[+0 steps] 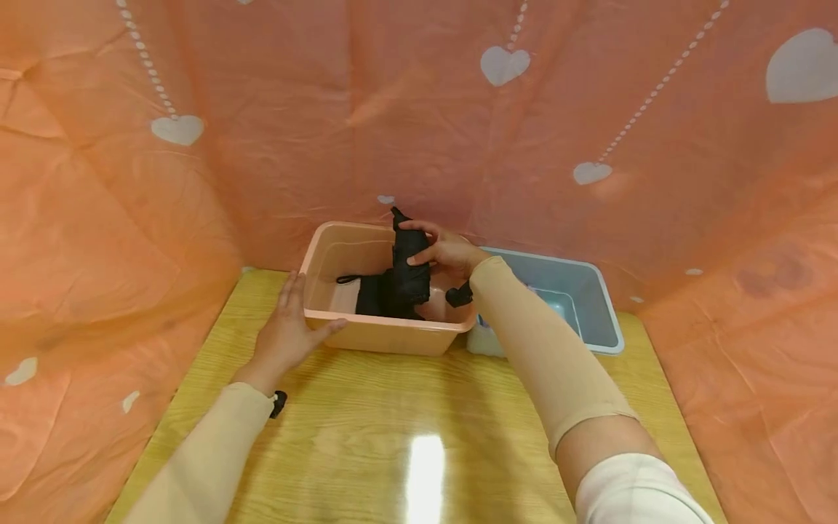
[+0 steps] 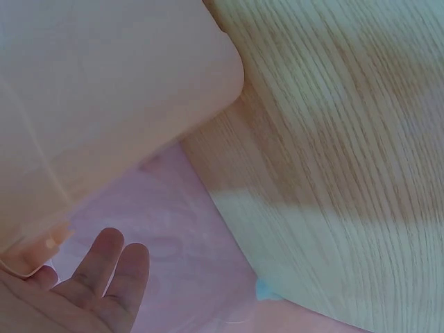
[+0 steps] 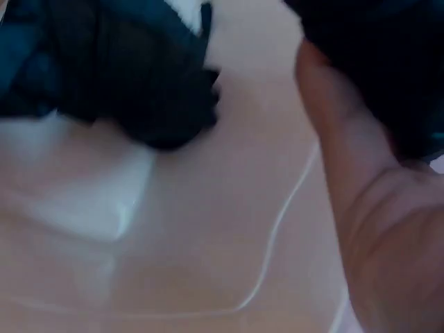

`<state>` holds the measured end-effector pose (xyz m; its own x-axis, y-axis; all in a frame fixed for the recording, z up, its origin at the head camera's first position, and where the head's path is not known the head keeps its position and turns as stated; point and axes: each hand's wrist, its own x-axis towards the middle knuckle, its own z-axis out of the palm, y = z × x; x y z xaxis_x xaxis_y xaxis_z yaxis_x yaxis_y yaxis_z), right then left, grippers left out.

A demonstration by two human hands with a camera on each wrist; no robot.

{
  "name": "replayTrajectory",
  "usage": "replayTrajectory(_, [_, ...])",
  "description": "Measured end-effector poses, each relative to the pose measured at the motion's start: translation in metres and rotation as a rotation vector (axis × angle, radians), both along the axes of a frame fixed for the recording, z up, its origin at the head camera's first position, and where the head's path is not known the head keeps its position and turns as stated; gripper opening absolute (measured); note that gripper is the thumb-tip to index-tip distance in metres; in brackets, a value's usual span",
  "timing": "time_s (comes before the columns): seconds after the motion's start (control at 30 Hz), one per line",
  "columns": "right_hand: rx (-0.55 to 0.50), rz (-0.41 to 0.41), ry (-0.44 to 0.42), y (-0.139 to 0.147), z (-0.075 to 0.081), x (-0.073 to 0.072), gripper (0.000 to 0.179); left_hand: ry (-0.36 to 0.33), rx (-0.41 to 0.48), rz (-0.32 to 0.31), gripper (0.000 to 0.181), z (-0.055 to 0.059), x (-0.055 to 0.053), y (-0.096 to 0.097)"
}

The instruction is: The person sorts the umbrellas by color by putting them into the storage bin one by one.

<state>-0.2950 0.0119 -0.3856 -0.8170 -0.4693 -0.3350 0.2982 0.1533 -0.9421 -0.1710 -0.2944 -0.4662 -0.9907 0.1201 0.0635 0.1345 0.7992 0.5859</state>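
Note:
My right hand grips a folded black umbrella, fingers over its top end and thumb along its side. It is held upright and partly above the orange basin. In the basin lies another black folded umbrella, its wrist loop toward the left; the right wrist view shows its ruffled fabric end. At the basin's front left corner is my left hand, thumb at the front rim and fingers along the left side. Those fingers look extended in the left wrist view.
A grey-blue basin stands to the right, partly behind my right forearm, with a pale item at its front left. Both basins sit at the back of the wooden table, against an orange cloth with white hearts.

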Motion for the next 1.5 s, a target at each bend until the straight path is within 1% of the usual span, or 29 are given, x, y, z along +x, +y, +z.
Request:
replayTrajectory(0.13, [0.067, -0.001, -0.033, 0.002, -0.014, -0.007, 0.072, -0.008, -0.013, 0.001, 0.121, 0.000, 0.000, 0.001])
replayTrajectory(0.33, [0.083, -0.032, -0.116, -0.002, -0.030, -0.012, 0.076, -0.003, -0.015, 0.006, 0.121, -0.001, -0.002, 0.001])
replayTrajectory(0.43, [0.121, -0.019, -0.106, -0.004, -0.035, -0.013, 0.076, -0.004, -0.011, 0.002, 0.122, -0.002, -0.002, 0.000])
replayTrajectory(0.6, [0.199, 0.025, -0.095, -0.007, -0.042, -0.014, 0.074, -0.003, -0.012, 0.000, 0.121, -0.004, -0.001, -0.001])
replayTrajectory(0.7, [0.248, 0.028, -0.107, -0.007, -0.046, -0.014, 0.072, -0.002, -0.007, 0.003, 0.121, -0.004, -0.002, -0.002])
replayTrajectory(0.87, [0.370, 0.015, -0.095, -0.005, -0.053, -0.016, 0.068, -0.007, 0.001, -0.002, 0.121, -0.005, -0.004, -0.001])
replayTrajectory(0.93, [0.420, 0.023, -0.095, -0.005, -0.057, -0.017, 0.068, -0.017, -0.002, -0.003, 0.121, -0.005, -0.004, -0.001])
replayTrajectory(1.0, [0.443, 0.033, -0.106, -0.005, -0.060, -0.017, 0.068, -0.026, -0.009, -0.002, 0.122, -0.006, -0.003, -0.001])
replayTrajectory(1.17, [0.448, 0.053, -0.126, -0.005, -0.063, -0.016, 0.069, -0.037, -0.008, -0.004, 0.121, -0.005, -0.003, 0.002])
replayTrajectory(1.33, [0.448, 0.110, -0.127, -0.011, -0.063, -0.017, 0.069, -0.038, -0.007, 0.003, 0.121, -0.006, -0.003, -0.001])
replayTrajectory(1.5, [0.458, 0.158, -0.157, -0.012, -0.065, -0.019, 0.069, -0.035, -0.003, -0.003, 0.121, -0.005, -0.003, -0.001])
